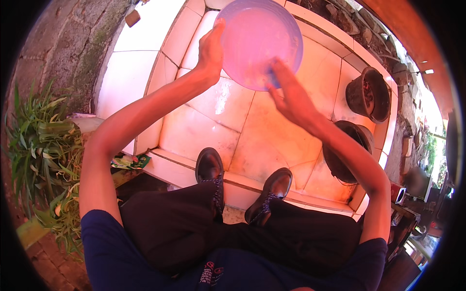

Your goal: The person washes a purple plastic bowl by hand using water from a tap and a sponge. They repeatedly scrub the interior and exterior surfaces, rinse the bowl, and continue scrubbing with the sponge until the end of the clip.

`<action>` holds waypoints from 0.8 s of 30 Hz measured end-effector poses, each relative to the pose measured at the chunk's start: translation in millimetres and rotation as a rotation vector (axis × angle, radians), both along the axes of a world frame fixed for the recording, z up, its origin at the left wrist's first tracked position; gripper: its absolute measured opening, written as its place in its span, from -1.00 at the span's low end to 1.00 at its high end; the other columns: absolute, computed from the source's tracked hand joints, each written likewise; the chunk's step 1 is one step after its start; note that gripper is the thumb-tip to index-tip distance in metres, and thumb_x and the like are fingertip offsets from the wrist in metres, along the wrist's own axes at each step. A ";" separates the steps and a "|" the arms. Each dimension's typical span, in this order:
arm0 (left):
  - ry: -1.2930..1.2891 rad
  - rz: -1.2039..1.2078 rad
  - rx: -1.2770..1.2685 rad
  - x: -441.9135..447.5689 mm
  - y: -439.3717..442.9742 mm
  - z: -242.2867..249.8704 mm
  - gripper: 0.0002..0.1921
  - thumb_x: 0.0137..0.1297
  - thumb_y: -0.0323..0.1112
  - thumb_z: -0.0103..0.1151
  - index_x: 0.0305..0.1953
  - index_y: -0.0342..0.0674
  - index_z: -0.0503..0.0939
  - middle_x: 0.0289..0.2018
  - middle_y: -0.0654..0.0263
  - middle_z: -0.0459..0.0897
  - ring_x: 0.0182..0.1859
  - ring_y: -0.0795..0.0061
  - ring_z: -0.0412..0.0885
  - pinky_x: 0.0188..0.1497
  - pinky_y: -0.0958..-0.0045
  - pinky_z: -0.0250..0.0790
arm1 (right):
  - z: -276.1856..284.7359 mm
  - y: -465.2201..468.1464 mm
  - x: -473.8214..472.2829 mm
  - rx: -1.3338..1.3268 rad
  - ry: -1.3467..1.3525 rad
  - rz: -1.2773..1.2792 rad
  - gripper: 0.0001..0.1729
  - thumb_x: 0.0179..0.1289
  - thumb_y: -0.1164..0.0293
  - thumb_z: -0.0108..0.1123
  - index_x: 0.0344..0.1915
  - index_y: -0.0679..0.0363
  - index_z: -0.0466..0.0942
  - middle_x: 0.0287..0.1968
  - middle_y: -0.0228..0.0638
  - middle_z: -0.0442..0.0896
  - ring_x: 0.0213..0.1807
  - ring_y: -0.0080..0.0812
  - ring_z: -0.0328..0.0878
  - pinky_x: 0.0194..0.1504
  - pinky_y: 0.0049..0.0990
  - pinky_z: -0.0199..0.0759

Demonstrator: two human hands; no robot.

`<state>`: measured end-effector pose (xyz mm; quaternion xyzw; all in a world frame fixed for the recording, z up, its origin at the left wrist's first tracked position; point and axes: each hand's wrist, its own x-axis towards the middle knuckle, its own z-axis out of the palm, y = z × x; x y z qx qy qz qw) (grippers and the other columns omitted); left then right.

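Note:
My left hand (211, 52) grips a round purple plastic basin (251, 40) by its left rim, thumb on the near side. The basin is tipped so that its round, pinkish face is towards me, above a tiled floor. My right hand (293, 96) reaches over the basin's lower right edge, its fingers blurred. A dark bluish patch shows at those fingertips; whether it is a held thing or part of the basin is too blurred to tell.
Two dark pots, one upper (367, 94) and one lower (344, 152), stand on the right of the sunken tiled floor (204, 134). A raised tiled edge (174, 160) runs under my shoes (210, 165). Leafy plants (43, 134) and a green packet (131, 162) are at the left.

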<state>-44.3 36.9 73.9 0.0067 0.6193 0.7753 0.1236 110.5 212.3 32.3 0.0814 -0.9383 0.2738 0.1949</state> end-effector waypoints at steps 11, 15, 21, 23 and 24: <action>-0.115 -0.085 -0.063 18.3 4.8 26.1 -0.34 0.53 0.12 -0.01 0.29 -0.43 0.39 0.16 0.14 0.54 0.17 0.37 0.48 0.24 0.33 0.30 | 7.8 15.5 -20.7 -0.055 -0.306 -0.044 -0.48 0.41 0.43 -0.05 0.27 0.52 0.36 0.23 0.25 0.48 0.28 0.15 0.42 0.34 -0.13 0.28; -0.096 0.016 -0.100 20.9 18.1 9.2 -0.55 0.44 0.09 0.14 -0.17 -0.25 0.41 -0.28 0.29 0.44 -0.23 0.50 0.36 -0.12 0.36 0.31 | -1.4 -25.3 -8.0 -0.130 -0.450 0.053 -0.48 0.42 0.38 -0.08 0.24 0.51 0.40 0.15 0.26 0.50 0.20 0.15 0.43 0.27 -0.14 0.30; -0.361 0.069 -0.369 18.5 17.6 -0.7 -0.41 0.47 0.03 0.12 0.20 -0.45 0.45 0.03 0.11 0.55 0.07 0.33 0.49 0.14 0.25 0.35 | 11.7 -59.9 -21.2 -0.638 -0.632 0.013 -0.59 0.36 0.42 -0.15 -0.01 0.49 0.53 -0.02 0.41 0.52 0.04 0.09 0.53 0.02 -0.06 0.34; -0.408 0.095 -0.325 7.2 5.5 -23.9 -0.43 0.50 0.01 0.08 0.24 -0.43 0.42 0.12 0.09 0.54 0.16 0.27 0.49 0.22 0.23 0.35 | 20.4 -63.5 -40.0 -0.801 -0.786 0.054 -0.55 0.36 0.42 -0.15 0.05 0.52 0.51 0.02 0.37 0.55 0.08 0.02 0.58 0.10 -0.16 0.40; -0.437 0.100 -0.302 3.3 1.1 -36.6 -0.43 0.52 -0.01 0.06 0.26 -0.42 0.41 0.17 0.08 0.54 0.20 0.25 0.49 0.27 0.22 0.34 | 20.0 -62.9 -49.0 -0.882 -0.867 0.065 -0.53 0.35 0.42 -0.15 0.08 0.54 0.50 0.04 0.34 0.56 0.10 -0.02 0.60 0.13 -0.21 0.43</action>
